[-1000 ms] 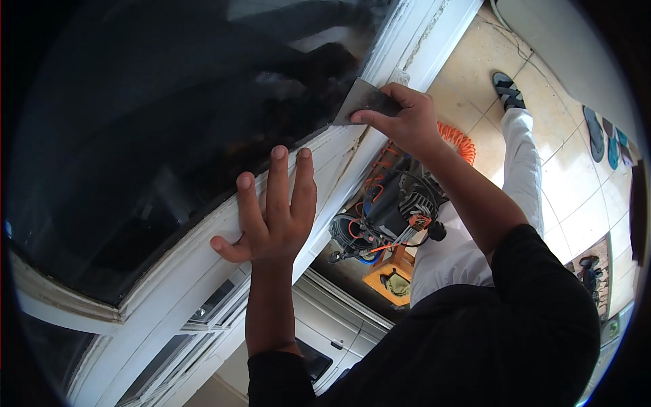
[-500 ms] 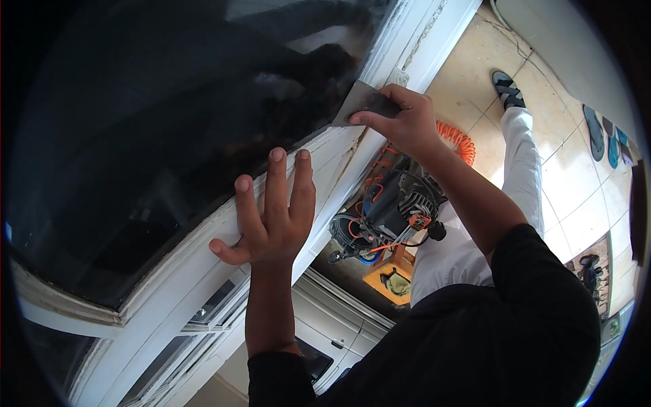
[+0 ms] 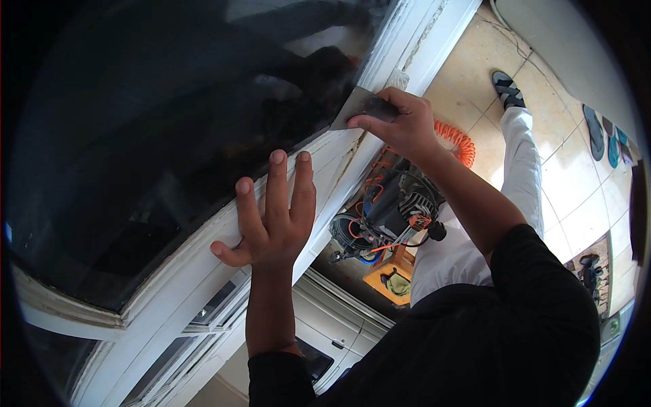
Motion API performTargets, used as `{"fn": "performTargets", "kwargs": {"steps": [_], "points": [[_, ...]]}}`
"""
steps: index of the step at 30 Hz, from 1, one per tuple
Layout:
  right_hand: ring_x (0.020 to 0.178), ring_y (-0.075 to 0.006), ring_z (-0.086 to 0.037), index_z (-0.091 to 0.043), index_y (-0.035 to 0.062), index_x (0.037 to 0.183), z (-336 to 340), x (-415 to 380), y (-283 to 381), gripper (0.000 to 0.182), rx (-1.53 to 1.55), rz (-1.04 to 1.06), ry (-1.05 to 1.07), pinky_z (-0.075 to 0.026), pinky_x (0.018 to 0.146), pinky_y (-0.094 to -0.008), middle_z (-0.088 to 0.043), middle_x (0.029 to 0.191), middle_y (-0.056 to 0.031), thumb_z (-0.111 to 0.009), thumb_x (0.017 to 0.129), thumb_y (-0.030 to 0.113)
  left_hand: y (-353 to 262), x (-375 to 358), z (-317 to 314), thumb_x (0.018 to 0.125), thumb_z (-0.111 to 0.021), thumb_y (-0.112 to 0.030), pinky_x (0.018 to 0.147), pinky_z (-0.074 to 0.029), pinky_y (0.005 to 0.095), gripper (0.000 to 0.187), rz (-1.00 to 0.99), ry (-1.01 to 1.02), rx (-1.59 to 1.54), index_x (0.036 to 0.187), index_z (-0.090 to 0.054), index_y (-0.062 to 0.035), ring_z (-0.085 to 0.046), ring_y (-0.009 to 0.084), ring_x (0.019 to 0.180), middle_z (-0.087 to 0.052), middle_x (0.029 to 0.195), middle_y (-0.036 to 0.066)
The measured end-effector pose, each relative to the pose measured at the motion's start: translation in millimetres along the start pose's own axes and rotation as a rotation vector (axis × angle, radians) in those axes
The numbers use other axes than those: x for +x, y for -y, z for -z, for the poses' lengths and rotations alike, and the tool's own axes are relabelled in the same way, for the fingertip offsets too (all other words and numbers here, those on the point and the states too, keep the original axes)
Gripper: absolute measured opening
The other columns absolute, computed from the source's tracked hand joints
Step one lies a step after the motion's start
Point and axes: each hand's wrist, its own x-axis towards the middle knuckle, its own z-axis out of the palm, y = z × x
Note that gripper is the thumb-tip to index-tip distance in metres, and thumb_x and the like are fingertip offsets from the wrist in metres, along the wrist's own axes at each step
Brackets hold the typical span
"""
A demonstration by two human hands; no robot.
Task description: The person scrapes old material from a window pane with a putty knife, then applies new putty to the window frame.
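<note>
My right hand (image 3: 405, 122) grips a flat metal scraper blade (image 3: 357, 107) between thumb and fingers. The blade lies at the corner of the dark glass pane (image 3: 169, 136), where it meets the white window frame (image 3: 336, 150). Its far edge touches the line between glass and frame. My left hand (image 3: 274, 224) rests on the frame lower down, fingers spread, with the fingertips near the glass edge and nothing held. Chipped, rough material shows along the frame's joints near the blade.
Below the frame stands a machine resembling an air compressor (image 3: 407, 200) with an orange coiled hose (image 3: 458, 142). A yellow stool (image 3: 388, 281) is beside it. Sandals (image 3: 595, 132) lie on the tiled floor (image 3: 553, 159). A pale vehicle (image 3: 322, 315) shows below.
The right hand and scraper blade have shifted very slightly downward along the glass corner. My left hand stays almost where it was.
</note>
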Motion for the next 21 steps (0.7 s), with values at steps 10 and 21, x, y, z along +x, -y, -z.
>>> {"fn": "performTargets", "kwargs": {"steps": [10, 21], "points": [[0.065, -0.0121, -0.068, -0.07, 0.0027, 0.085, 0, -4, 15, 0.043, 0.002, 0.003, 0.013, -0.055, 0.062, -0.0267, -0.071, 0.072, -0.0069, -0.092, 0.065, 0.034, -2, -1, 0, 0.083, -0.07, -0.051, 0.11, 0.001, 0.0667, 0.025, 0.018, -0.001, -0.016, 0.107, -0.069, -0.0436, -0.04, 0.0295, 0.137, -0.063, 0.126, -0.009], [0.064, -0.0156, -0.069, -0.069, 0.0021, 0.084, 4, -2, 11, 0.045, -0.056, 0.007, 0.015, -0.054, 0.061, -0.028, -0.07, 0.071, -0.0098, -0.091, 0.065, 0.036, -2, 0, -1, 0.083, -0.07, -0.051, 0.11, 0.0, 0.0666, 0.025, 0.006, -0.016, -0.01, 0.106, -0.069, -0.0433, -0.04, 0.0298, 0.136, -0.063, 0.125, -0.009]]}}
